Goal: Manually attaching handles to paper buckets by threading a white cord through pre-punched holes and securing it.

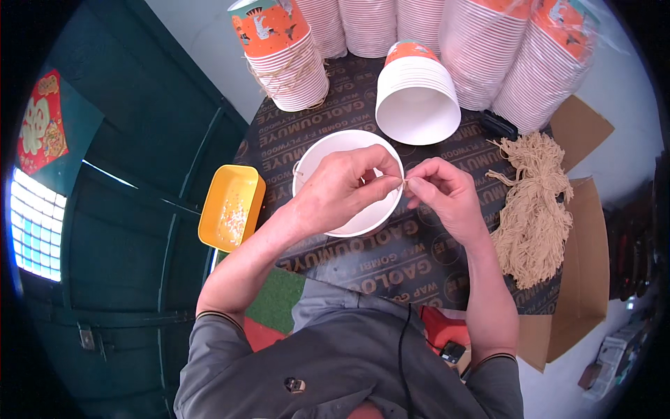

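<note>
A white paper bucket (pixel 352 222) stands mouth-up on the table in front of me. At its right rim the fingertips of my left hand (pixel 349 178) and my right hand (pixel 447 195) meet in a pinch. Between them shows a tiny tan piece of string (pixel 405 184), most of it hidden by the fingers. My left hand reaches across the bucket's mouth and covers part of it. A short loop of string (pixel 297 168) sits at the bucket's left rim. To the right of my right hand lies a thick bundle of tan string (pixel 532 209).
Behind the bucket, a nested stack of white buckets (pixel 419 105) lies on its side. Tall stacks of orange-printed buckets (pixel 289 70) line the back, one wrapped with string. A yellow tub (pixel 230 208) with small bits is at left; an open cardboard box (pixel 583 258) is at right.
</note>
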Motion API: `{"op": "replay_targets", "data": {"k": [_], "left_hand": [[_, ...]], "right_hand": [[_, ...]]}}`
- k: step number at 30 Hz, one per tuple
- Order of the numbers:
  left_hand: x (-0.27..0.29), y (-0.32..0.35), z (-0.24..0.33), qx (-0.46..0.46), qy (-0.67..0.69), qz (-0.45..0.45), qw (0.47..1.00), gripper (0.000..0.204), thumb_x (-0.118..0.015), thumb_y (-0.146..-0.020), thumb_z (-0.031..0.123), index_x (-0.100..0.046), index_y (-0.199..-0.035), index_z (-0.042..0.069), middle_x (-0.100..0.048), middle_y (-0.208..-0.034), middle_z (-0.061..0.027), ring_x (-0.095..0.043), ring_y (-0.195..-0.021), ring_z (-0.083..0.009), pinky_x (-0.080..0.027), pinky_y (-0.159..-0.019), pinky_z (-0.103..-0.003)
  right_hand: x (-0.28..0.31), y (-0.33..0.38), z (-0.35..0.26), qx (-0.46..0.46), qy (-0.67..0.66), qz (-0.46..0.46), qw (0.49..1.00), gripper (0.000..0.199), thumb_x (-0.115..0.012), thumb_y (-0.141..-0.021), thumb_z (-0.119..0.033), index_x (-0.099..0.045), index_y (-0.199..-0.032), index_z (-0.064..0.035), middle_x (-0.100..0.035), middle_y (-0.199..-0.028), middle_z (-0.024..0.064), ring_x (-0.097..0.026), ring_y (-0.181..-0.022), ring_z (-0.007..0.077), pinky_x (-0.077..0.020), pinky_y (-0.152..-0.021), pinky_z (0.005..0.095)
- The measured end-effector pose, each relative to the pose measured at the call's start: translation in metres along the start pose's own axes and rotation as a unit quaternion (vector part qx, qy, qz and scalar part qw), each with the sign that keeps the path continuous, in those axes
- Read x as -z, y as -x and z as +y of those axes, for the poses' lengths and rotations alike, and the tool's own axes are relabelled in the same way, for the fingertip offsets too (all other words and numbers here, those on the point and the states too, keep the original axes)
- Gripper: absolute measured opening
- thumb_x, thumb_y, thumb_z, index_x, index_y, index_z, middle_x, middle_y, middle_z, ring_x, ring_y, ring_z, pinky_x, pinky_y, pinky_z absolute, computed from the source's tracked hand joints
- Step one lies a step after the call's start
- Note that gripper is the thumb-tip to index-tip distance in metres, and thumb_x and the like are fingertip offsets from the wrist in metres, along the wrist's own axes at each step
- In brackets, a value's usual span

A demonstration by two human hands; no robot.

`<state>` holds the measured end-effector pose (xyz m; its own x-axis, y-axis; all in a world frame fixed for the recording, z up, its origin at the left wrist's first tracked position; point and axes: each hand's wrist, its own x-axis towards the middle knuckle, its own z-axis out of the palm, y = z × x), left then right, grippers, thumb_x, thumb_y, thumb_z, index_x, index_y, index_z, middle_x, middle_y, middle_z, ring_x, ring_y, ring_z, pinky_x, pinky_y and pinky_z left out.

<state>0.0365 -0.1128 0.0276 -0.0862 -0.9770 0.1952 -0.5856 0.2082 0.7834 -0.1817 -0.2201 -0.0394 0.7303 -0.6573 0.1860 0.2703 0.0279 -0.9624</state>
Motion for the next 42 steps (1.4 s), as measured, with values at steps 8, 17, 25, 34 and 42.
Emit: {"op": "replay_targets", "data": {"k": [8, 17, 25, 34, 42], "left_hand": [[0.002, 0.003, -0.003, 0.024, 0.017, -0.007, 1.000, 0.012, -0.075, -0.106, 0.014, -0.075, -0.110, 0.002, -0.072, -0.091, -0.0012, -0.063, -0.080, -0.0075, -0.053, -0.071, -0.027], [0.005, 0.007, -0.004, 0.070, 0.069, -0.033, 0.995, 0.015, -0.076, -0.107, 0.015, -0.076, -0.112, 0.001, -0.075, -0.095, -0.0010, -0.066, -0.084, -0.0046, -0.054, -0.073, -0.024], [0.007, 0.008, -0.008, 0.102, 0.112, -0.049, 0.987, 0.015, -0.072, -0.108, 0.015, -0.075, -0.112, 0.000, -0.077, -0.101, -0.0033, -0.069, -0.086, -0.0083, -0.058, -0.078, -0.026], [0.013, 0.012, -0.001, 0.131, 0.096, -0.037, 0.986, 0.017, -0.068, -0.111, 0.019, -0.070, -0.112, 0.002, -0.078, -0.098, -0.0026, -0.063, -0.079, -0.0073, -0.053, -0.072, -0.026], [0.016, 0.011, 0.005, 0.163, 0.045, -0.041, 0.985, 0.020, -0.068, -0.111, 0.023, -0.071, -0.108, 0.003, -0.071, -0.082, 0.0014, -0.056, -0.070, -0.0036, -0.043, -0.063, -0.025]], "right_hand": [[0.006, 0.000, 0.002, -0.026, 0.009, -0.008, 1.000, 0.015, -0.072, -0.109, -0.013, -0.074, -0.116, 0.0000, -0.078, -0.105, 0.0055, -0.075, -0.095, 0.0100, -0.0639, -0.083, 0.0271], [0.010, 0.000, 0.000, -0.044, 0.005, -0.026, 0.999, 0.014, -0.072, -0.109, -0.012, -0.073, -0.116, 0.0004, -0.079, -0.105, 0.0063, -0.075, -0.095, 0.0102, -0.0635, -0.085, 0.0272], [0.014, 0.001, -0.004, -0.050, 0.014, -0.030, 0.998, 0.013, -0.074, -0.108, -0.012, -0.073, -0.112, 0.0000, -0.079, -0.104, 0.0065, -0.075, -0.093, 0.0099, -0.0634, -0.086, 0.0270], [0.024, 0.005, -0.015, -0.085, 0.052, -0.060, 0.993, 0.013, -0.076, -0.106, -0.013, -0.074, -0.107, -0.0009, -0.080, -0.100, 0.0051, -0.076, -0.092, 0.0092, -0.0629, -0.085, 0.0250], [0.020, 0.006, -0.020, -0.071, 0.071, -0.057, 0.993, 0.011, -0.076, -0.105, -0.013, -0.075, -0.106, -0.0017, -0.080, -0.099, 0.0038, -0.075, -0.092, 0.0081, -0.0613, -0.085, 0.0254]]}}
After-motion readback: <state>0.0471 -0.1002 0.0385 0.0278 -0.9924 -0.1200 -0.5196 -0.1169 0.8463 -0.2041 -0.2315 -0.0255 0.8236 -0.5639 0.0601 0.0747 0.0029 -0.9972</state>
